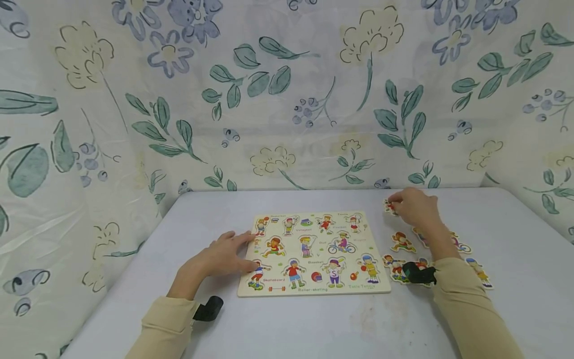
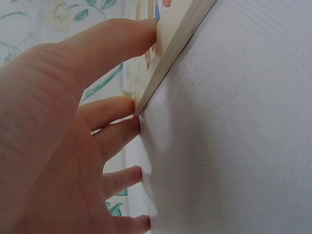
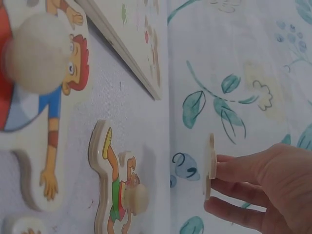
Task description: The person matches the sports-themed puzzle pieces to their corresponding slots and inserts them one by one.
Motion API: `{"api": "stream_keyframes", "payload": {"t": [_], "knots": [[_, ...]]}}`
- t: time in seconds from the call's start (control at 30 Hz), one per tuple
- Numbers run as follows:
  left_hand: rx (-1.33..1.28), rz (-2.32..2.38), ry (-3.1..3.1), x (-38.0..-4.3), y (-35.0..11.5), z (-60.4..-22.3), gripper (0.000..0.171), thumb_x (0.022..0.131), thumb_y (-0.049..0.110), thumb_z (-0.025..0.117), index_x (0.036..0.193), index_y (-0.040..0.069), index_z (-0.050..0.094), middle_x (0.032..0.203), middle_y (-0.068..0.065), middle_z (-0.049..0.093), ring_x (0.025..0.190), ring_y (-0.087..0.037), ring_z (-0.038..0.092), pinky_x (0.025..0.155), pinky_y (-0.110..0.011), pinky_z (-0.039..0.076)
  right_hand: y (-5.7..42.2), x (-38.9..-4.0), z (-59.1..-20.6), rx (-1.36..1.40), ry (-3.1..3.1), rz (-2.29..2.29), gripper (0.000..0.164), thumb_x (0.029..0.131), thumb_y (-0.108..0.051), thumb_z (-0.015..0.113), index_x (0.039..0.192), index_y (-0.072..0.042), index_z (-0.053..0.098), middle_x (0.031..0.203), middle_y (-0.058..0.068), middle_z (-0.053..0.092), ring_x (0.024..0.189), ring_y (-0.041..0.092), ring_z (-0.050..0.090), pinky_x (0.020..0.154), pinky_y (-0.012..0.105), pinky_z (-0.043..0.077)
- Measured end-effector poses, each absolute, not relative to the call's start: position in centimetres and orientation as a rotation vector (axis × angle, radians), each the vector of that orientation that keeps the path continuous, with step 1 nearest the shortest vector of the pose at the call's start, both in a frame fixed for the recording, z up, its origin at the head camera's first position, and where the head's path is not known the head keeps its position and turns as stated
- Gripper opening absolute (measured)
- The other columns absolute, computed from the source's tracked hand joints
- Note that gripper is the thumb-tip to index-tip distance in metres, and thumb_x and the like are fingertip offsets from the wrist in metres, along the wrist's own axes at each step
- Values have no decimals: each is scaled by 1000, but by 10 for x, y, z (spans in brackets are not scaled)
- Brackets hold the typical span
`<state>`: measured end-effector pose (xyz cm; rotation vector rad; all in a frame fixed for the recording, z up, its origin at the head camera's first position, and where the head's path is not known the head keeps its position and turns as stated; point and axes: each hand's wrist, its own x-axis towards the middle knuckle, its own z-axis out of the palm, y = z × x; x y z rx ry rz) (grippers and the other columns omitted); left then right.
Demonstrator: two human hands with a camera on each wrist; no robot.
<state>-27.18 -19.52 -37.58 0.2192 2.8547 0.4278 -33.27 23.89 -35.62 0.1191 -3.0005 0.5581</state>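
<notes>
My right hand [image 1: 418, 208] pinches a small wooden puzzle piece [image 3: 211, 165] between thumb and fingers at the table's far right. In the head view, part of that piece's printed player in red shows past the fingertips. The right wrist view has it edge-on, clear of the table. My left hand [image 1: 221, 257] rests at the left edge of the wooden puzzle board [image 1: 376, 288], thumb on its face, fingers spread and nearly straight. Children playing sports cover the board. Near my right forearm lies a running-child piece [image 1: 402, 242] with a round knob [image 3: 139, 199].
Several more knobbed pieces lie right of the board, among them a cyclist piece [image 1: 460, 244] and a piece with a blue-capped child [image 1: 479, 272]; my right forearm hides some. A white cloth covers the table [image 1: 314, 329]. Floral fabric [image 1: 287, 99] hangs behind and beside it.
</notes>
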Motion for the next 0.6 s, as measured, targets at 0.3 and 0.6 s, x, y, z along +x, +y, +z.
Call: {"api": "stream_keyframes", "payload": {"t": [0.3,0.6], "knots": [[223,437,2845,-272,-194,-373,87,79,52,76,150,15,43,154,-31,30,138,-58,28,100,-75,32,228,-333,-354,149,-2989,539,31,97,-10,52,122,-2,69,122,23,63,120,46,53,101,81,18],[219,428,2846,-270,-194,-373,85,80,51,76,150,16,43,154,-32,29,137,-58,28,100,-75,33,214,-334,-360,188,-2952,465,28,95,-10,57,119,-4,72,109,17,65,104,37,58,97,73,30]]}}
